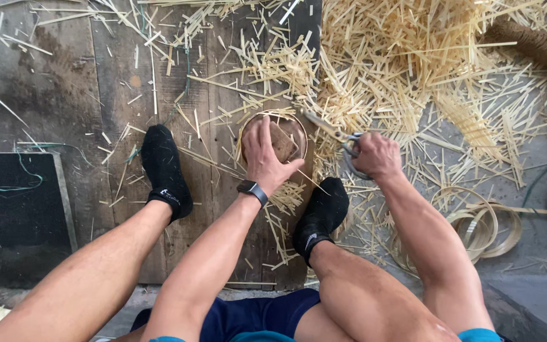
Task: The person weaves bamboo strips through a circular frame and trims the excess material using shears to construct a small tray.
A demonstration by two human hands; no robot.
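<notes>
A: Left hand (264, 154)?

B: I saw it pressed flat, fingers spread, on a small round woven basket (272, 138) sitting on the wooden board (90, 95), dead centre between the two black socks (166, 166).

A: Right hand (375, 155)?

B: Fist closed around the handles of metal shears (335, 135). Blades pointed toward ten o'clock, tips right at the basket rim; touching it, I thought, but I couldn't tell.

A: Surroundings?

B: I logged a heap of cut bamboo strips (406, 63) at one o'clock, coiled bamboo bands (479, 218) at four o'clock, and a black wristwatch (252, 189) on the left wrist.
</notes>
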